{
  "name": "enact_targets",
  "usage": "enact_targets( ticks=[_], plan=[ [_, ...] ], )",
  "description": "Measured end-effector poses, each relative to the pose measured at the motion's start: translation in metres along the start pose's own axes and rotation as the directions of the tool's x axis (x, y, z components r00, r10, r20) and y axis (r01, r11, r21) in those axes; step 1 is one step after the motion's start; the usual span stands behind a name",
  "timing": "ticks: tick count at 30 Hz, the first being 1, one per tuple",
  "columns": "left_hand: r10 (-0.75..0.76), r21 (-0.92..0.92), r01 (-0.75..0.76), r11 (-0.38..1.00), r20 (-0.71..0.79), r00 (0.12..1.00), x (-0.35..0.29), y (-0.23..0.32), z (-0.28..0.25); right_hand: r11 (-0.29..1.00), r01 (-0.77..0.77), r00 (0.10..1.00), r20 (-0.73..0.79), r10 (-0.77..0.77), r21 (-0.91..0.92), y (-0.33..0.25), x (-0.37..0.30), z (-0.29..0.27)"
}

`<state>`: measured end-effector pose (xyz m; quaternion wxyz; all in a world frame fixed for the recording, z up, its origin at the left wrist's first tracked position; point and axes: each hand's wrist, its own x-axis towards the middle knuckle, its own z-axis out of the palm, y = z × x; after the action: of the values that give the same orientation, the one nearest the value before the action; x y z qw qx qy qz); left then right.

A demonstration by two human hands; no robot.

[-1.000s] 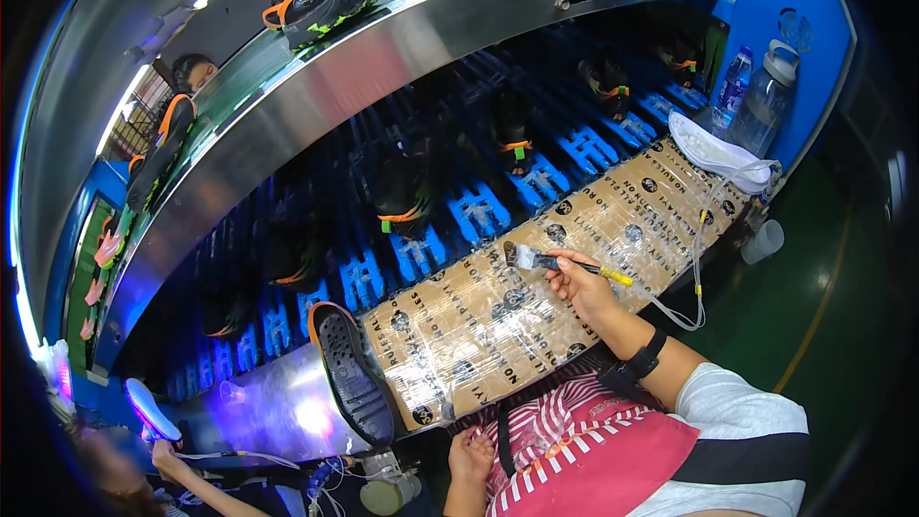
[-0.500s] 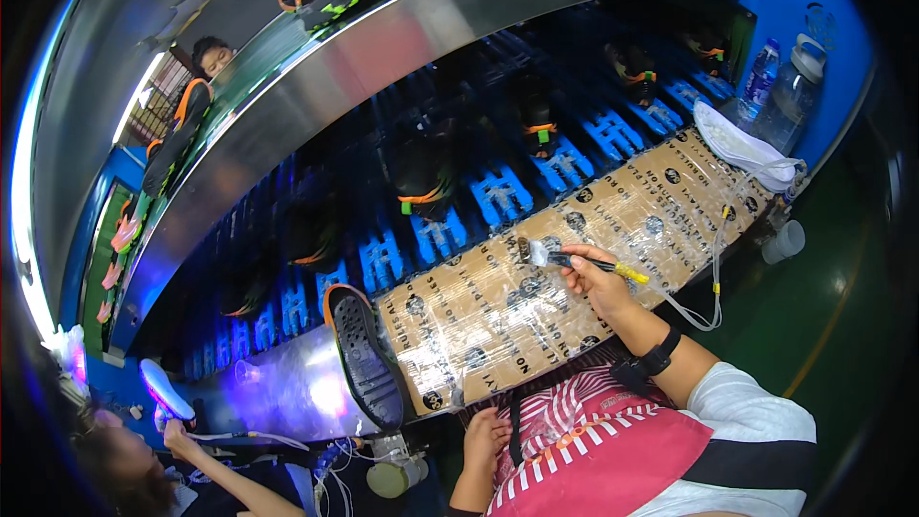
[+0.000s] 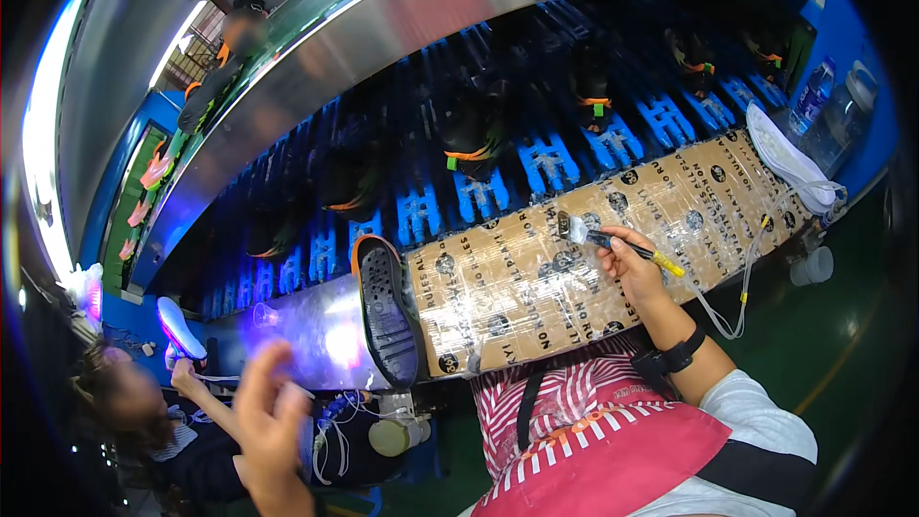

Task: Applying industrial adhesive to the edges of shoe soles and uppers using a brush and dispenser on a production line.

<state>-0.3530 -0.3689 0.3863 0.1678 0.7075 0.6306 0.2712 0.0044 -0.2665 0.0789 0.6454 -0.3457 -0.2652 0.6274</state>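
Observation:
My right hand [image 3: 634, 271] grips a paintbrush [image 3: 620, 242] with a black handle, a yellow end and a flat bristle head, held above the cardboard-covered bench [image 3: 517, 311]. My left hand [image 3: 273, 421] is raised at the lower left, somewhat blurred, its fingers apart with nothing in them. Beyond it, a black clog [image 3: 391, 316] with small holes and an orange edge stands at the cardboard's left end, partly over a shiny metal plate [image 3: 321, 325]. Neither hand touches the clog.
Behind the bench, a rack of blue brackets [image 3: 549, 163] carries several dark shoes with orange straps. A white cloth-like item [image 3: 790, 158], bottles [image 3: 814, 94] and a hose [image 3: 732, 321] lie at right. Another person [image 3: 129, 397] holds a pale sole [image 3: 179, 325] at left.
My left hand has swung from my lap up and left, toward the metal plate. My right hand still holds the brush over the cardboard. The view has turned slightly left.

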Motion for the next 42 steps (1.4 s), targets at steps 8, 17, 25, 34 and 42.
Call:
enact_targets(
  ticks=[8, 17, 25, 34, 42],
  plan=[
    [-0.066, 0.143, 0.205, 0.968, -0.644, 0.762, 0.162, -0.127, -0.120, 0.998, 0.039, 0.998, -0.048, -0.041, -0.046, 0.002, 0.000, 0.001],
    [0.094, 0.508, 0.351, 0.786, -0.660, 0.745, 0.286, -0.209, -0.193, 0.960, 0.119, 0.992, 0.000, -0.123, -0.254, 0.006, -0.002, 0.009],
    [0.324, 0.605, 0.030, 0.796, -0.467, 0.822, 0.363, -0.263, -0.240, 0.914, 0.096, 0.991, -0.051, -0.126, -0.395, 0.008, -0.002, 0.015],
    [0.247, 0.292, -0.018, 0.956, -0.776, 0.580, 0.278, -0.250, -0.184, 0.919, 0.060, 0.995, -0.051, -0.086, -0.390, 0.007, -0.001, 0.011],
    [-0.422, -0.052, 0.426, 0.903, 0.071, 0.904, 0.127, -0.170, 0.022, 0.949, 0.064, 0.997, -0.015, -0.072, -0.308, 0.008, 0.002, 0.005]
  ],
)
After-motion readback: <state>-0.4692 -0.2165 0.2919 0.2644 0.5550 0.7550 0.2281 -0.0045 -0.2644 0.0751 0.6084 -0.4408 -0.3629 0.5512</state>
